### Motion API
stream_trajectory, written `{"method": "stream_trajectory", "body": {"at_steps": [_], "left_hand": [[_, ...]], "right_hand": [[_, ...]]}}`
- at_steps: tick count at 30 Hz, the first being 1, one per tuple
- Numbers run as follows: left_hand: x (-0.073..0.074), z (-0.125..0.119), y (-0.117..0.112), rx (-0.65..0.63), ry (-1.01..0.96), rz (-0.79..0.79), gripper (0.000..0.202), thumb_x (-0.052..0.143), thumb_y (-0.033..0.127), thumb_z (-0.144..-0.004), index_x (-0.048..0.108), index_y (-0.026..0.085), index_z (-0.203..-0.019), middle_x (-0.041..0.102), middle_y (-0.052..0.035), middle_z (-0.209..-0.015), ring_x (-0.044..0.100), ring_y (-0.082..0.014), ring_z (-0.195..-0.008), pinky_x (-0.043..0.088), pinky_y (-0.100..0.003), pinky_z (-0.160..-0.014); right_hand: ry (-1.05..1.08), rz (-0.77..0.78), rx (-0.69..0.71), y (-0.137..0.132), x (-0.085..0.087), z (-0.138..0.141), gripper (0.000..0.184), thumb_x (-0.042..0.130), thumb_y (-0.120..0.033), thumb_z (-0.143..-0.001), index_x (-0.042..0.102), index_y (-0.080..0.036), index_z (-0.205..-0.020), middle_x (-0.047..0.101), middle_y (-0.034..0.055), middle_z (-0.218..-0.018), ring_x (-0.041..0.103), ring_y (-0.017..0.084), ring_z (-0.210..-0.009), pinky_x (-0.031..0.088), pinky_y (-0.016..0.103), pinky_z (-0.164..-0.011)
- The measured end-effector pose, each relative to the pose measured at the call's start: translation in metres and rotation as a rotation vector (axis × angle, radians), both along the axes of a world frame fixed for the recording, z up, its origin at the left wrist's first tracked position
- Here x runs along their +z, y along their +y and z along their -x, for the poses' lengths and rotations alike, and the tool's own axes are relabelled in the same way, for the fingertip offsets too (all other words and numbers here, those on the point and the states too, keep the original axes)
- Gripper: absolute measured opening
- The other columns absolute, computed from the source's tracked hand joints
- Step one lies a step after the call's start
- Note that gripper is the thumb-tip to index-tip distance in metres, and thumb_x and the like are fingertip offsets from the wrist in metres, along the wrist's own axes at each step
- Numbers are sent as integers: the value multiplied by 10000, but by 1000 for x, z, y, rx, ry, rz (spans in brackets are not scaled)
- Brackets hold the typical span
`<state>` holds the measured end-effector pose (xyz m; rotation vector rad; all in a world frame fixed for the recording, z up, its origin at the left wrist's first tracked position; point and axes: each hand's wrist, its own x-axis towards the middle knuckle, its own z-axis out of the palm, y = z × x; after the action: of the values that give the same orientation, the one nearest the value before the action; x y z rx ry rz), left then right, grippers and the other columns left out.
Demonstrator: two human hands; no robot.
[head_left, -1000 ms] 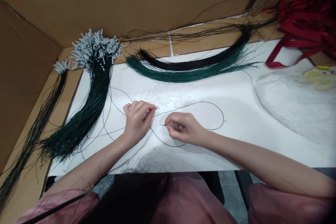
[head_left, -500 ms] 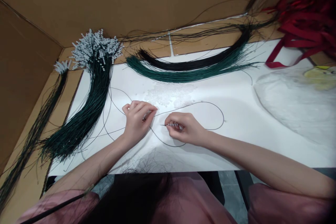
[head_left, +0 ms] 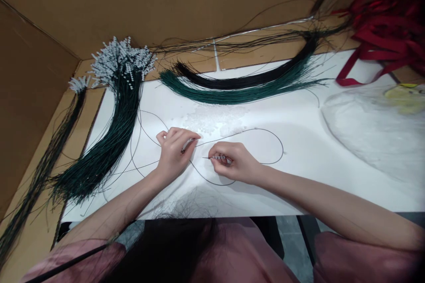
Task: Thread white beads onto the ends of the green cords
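My right hand [head_left: 232, 161] is closed in a pinch on a thin dark wire strung with small pale beads [head_left: 219, 157]. The wire's bare tip points left, toward my other hand. Close to the edge of a pile of loose clear-white beads [head_left: 212, 120], my left hand [head_left: 175, 148] has its thumb and forefinger pressed together. Something thin shows in its palm; whatever lies between the fingertips is too small to make out. Thin dark wire [head_left: 283, 146] loops over the white sheet around both hands.
Left lies a thick bundle of green wires [head_left: 113, 128] with white beaded tips, beside a thinner bundle [head_left: 66, 124]. Black wires [head_left: 239, 81] and green wires [head_left: 226, 96] curve behind the beads. Red ribbon [head_left: 381, 40] and a clear plastic bag [head_left: 375, 128] are right. Cardboard walls [head_left: 166, 4] enclose the back.
The fingers of my left hand have shifted very slightly to the right near the bead pile. My right hand and the beaded wire stay in place.
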<state>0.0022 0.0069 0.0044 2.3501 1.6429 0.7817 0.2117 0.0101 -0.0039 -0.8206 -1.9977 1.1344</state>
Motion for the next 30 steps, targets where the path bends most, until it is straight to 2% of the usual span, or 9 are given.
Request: {"method": "stream_trajectory", "body": {"at_steps": [6,9,11,14,17,21,26,30], "left_hand": [[1,0,0,-50,-4,26,156,568,127,-939,657,255,-940,714,1,-903,595,-203,-890,261,-420,-817],[1,2,0,-80,-38,-10,208,523,89,-946,654,250,-940,695,-12,-914,599,-202,-906,287,-428,-833],[1,4,-1,-92,-134,-65,213,507,86,-951,653,241,-952,674,-28,-920,609,-194,-895,344,-422,-840],[0,5,-2,-143,-345,-91,165,528,114,-948,651,223,-968,645,-49,-917,619,-185,-867,463,-369,-777],[0,4,-3,-221,-457,-69,161,557,98,-929,660,218,-957,647,-53,-911,627,-184,-867,512,-337,-733],[2,3,-4,-301,-497,-25,184,583,61,-904,682,213,-937,662,-59,-935,635,-177,-869,524,-335,-743],[2,3,-4,-316,-533,32,121,604,120,-910,688,207,-915,681,-66,-896,646,-184,-842,538,-334,-710],[0,4,-3,-362,-570,72,126,610,107,-906,687,203,-933,690,-65,-885,652,-179,-832,535,-324,-695]], "right_hand": [[7,3,1,-1,0,1,98,542,-80,-762,578,-169,-778,547,-25,-662,437,73,-538,371,187,-532],[2,5,-1,-1,-1,1,103,545,-77,-763,590,-166,-788,555,-24,-667,440,71,-537,374,186,-531],[-6,9,1,-1,-1,1,103,548,-80,-766,597,-165,-795,559,-22,-673,442,70,-537,375,186,-530],[-3,9,3,-1,0,0,100,553,-79,-767,603,-160,-797,555,-23,-673,439,68,-536,374,183,-527],[7,9,1,0,0,0,98,554,-76,-768,605,-154,-797,550,-24,-669,434,66,-534,373,181,-526],[-2,14,5,0,1,0,105,555,-78,-772,609,-160,-808,562,-21,-681,443,68,-538,380,184,-532],[-2,1,9,-1,1,0,98,548,-85,-778,595,-170,-789,556,-25,-669,433,71,-532,375,190,-533],[9,-3,5,0,-1,0,100,554,-84,-778,599,-171,-799,551,-28,-667,431,71,-531,369,190,-527]]}}
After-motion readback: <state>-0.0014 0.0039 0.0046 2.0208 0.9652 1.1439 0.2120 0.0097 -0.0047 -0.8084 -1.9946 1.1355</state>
